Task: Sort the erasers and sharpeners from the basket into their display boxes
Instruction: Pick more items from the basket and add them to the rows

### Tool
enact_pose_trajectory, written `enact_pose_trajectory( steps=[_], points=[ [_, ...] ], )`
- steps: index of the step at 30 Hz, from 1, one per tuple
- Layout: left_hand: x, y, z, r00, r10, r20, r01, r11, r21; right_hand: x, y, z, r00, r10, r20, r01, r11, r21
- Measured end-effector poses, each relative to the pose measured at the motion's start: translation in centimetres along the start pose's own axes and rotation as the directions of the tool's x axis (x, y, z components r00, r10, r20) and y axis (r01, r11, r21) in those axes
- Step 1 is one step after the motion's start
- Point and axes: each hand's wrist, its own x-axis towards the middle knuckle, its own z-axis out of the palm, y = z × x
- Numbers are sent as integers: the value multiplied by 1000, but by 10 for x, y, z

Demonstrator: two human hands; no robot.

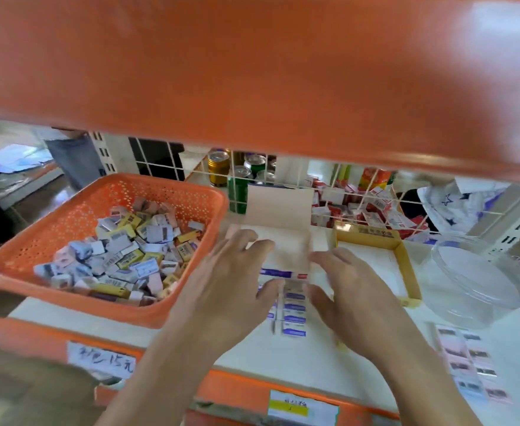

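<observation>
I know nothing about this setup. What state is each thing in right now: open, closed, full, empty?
Basket: part full, heaped with small packets.
Middle box: open, lid flap up; contents blurred.
Yellow box: open, looks empty.
Clear tub: no lid on, looks empty.
Left hand: fingers spread, at the middle box's left side.
Right hand: fingers spread, at its right side.

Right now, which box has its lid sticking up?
The pale box between the left hand and right hand: its flap stands up at the back. The yellow box on its right has only low walls.
</observation>
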Motion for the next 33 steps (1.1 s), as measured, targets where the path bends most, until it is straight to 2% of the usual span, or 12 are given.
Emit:
enact_pose_trajectory(
  steps=[5, 7, 10, 13, 16, 20, 24, 27, 30, 33],
  points=[
    [-33, -69, -60, 963, -261, -66, 265, 962, 59, 38, -71, 21, 971, -238, 15, 236, 967, 95],
    [-39, -100, -74, 930, -366, -36, 368, 925, 94, 55, -98, 31, 945, -327, 24, 323, 939, 118],
    [-38, -148, -82, 879, -471, 79, 459, 879, 131, 76, -137, 45, 925, -361, 122, 351, 932, 96],
    [-27, -178, -84, 844, -457, 282, 435, 890, 138, 91, -165, 58, 903, -336, 269, 353, 936, -14],
    [-14, -184, -83, 792, -419, 444, 356, 908, 222, 102, -182, 66, 853, -273, 445, 378, 911, -165],
    [-5, -190, -77, 776, -353, 522, 258, 934, 248, 111, -190, 76, 821, -231, 522, 395, 890, -227],
    [-3, -200, -73, 799, -294, 524, 296, 952, 84, 116, -188, 83, 854, -240, 462, 340, 929, -147],
    [-4, -200, -74, 844, -246, 477, 278, 961, 4, 116, -184, 86, 891, -238, 386, 261, 965, -9],
    [-8, -203, -73, 913, -194, 359, 239, 967, -86, 110, -179, 84, 946, -250, 205, 207, 956, 208],
    [-11, -201, -72, 973, -158, 171, 189, 965, -184, 99, -173, 73, 973, -229, -16, 214, 881, 422]
  ],
)
